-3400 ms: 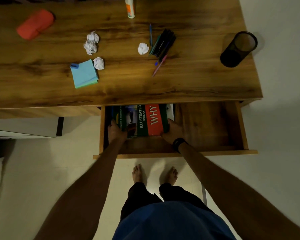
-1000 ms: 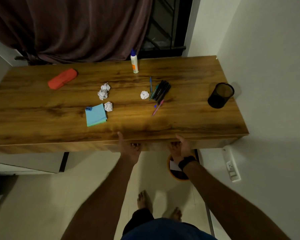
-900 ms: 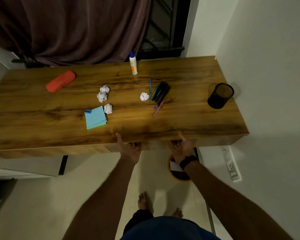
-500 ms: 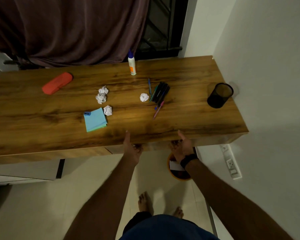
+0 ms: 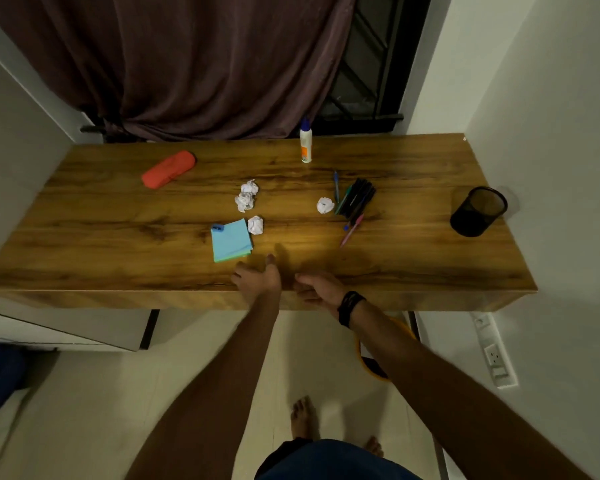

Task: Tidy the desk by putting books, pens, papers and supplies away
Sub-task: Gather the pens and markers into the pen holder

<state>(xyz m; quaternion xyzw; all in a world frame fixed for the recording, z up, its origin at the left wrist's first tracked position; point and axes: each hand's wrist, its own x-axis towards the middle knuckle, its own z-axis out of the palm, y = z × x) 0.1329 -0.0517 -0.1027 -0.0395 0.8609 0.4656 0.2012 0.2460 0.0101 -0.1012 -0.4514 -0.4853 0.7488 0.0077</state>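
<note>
On the wooden desk (image 5: 118, 244) lie a blue pad of sticky notes (image 5: 231, 241), several crumpled paper balls (image 5: 246, 199), a bunch of pens (image 5: 354, 200) and a pink pen (image 5: 351, 231). A glue bottle (image 5: 305, 142) stands at the back and a red pencil case (image 5: 168, 168) lies at the back left. A black mesh pen cup (image 5: 478, 212) stands at the right end. My left hand (image 5: 258, 280) hovers over the front edge, fingers apart, just below the pad. My right hand (image 5: 317, 289) rests at the front edge with loosely curled fingers, holding nothing.
A dark curtain (image 5: 194, 64) hangs behind the desk, and a white wall closes the right side. An orange-rimmed bin (image 5: 371, 362) sits on the floor under the desk's right part. A power strip (image 5: 492, 351) lies by the right wall.
The drawer with the books has been shut. Both hands have left the drawer front and risen to the desk's front edge, the left one reaching over the top toward the blue pad.
</note>
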